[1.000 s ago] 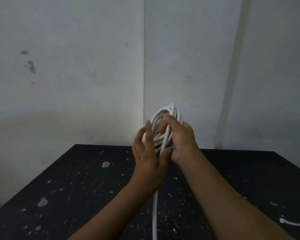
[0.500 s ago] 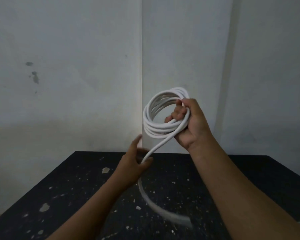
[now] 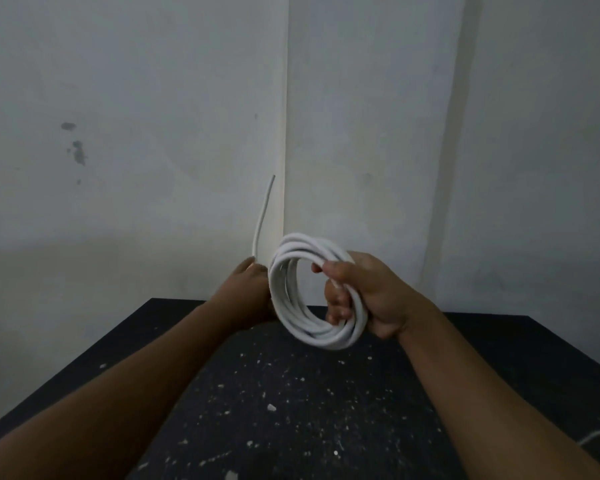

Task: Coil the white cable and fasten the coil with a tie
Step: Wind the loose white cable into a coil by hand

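The white cable is wound into a round coil of several loops, held in the air above the far part of the black table. My right hand is shut on the coil's right side, fingers through the ring. My left hand sits behind the coil's left edge and grips the cable's loose end, which sticks straight up in front of the wall corner. Part of my left hand is hidden by the coil. No tie is visible.
The black table is speckled with pale paint flecks and chips. A thin white strand lies near its right edge. Grey walls meet in a corner just behind the table.
The trailing cable that hung to the table has been wound onto the coil. My left hand rose to the coil's left edge, and the free end now points upward. The coil dropped slightly.
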